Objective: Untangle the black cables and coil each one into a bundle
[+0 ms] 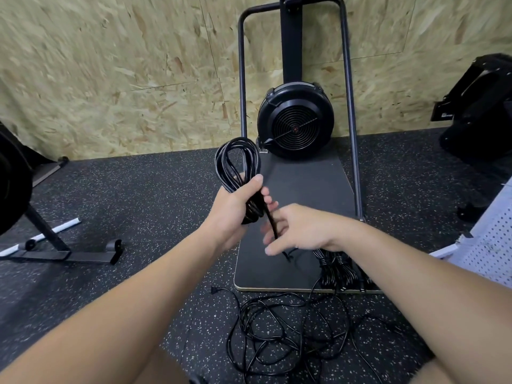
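My left hand (238, 202) grips a coiled black cable (237, 159) at its waist, with the loops standing up above my fist. The loose tail of that cable (273, 225) runs down from the fist into my right hand (293, 231), whose fingers curl around it. The tail's end hangs just below that hand. A tangle of loose black cables (279, 331) lies on the speckled floor in front of me. Coiled black bundles (340, 270) lie side by side on the dark board under my right forearm.
The dark board (302, 189) belongs to a machine with a round black fan housing (296, 120) and a metal tube frame (349, 106). Another machine's stand (63, 253) sits left. A black case (482, 112) and a white perforated panel (493, 245) are on the right.
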`<move>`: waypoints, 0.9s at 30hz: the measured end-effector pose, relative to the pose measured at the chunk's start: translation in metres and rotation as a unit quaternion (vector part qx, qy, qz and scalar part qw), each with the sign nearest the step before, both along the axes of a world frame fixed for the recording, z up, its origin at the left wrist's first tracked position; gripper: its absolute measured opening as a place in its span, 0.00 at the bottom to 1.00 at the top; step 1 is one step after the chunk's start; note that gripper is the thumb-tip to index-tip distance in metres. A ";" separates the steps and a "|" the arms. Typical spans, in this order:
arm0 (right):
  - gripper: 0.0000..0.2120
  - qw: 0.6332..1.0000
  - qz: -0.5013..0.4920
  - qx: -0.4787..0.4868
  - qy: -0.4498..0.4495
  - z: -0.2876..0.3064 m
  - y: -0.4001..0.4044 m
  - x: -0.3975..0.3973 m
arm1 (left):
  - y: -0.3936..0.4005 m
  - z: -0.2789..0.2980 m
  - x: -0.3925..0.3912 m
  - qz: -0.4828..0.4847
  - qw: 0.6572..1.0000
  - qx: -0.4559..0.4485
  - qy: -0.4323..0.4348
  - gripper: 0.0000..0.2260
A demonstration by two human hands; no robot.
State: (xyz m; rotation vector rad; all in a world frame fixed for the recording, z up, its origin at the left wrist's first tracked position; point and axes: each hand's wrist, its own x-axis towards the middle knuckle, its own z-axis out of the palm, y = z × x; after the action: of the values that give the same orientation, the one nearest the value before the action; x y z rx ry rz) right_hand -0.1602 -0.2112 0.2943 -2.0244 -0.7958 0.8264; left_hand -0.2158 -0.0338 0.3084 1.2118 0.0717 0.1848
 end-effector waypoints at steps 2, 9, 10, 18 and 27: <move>0.18 1.000 -0.023 0.004 -0.008 -0.001 0.003 -0.002 | 0.003 0.003 0.001 0.024 1.000 -0.008 -0.010 0.05; 0.09 0.988 -0.115 0.023 -0.101 0.021 -0.007 0.005 | 0.019 0.011 0.004 0.153 0.987 -0.032 -0.035 0.07; 0.08 0.986 -0.119 0.043 -0.112 0.026 -0.008 0.004 | 0.020 0.012 0.004 0.175 0.984 -0.019 -0.031 0.08; 0.09 0.969 -0.061 0.234 -0.059 0.062 -0.010 -0.004 | 0.026 0.013 0.005 0.167 0.966 0.194 0.033 0.07; 0.06 0.942 -0.229 0.239 -0.053 0.051 0.000 -0.008 | -0.004 0.004 -0.012 -0.134 0.952 0.271 0.040 0.08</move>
State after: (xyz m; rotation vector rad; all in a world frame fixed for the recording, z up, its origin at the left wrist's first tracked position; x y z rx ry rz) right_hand -0.1684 -0.2116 0.3453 -1.7172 -0.4867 0.2274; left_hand -0.2274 -0.0377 0.3126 1.7620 -0.0806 -0.0932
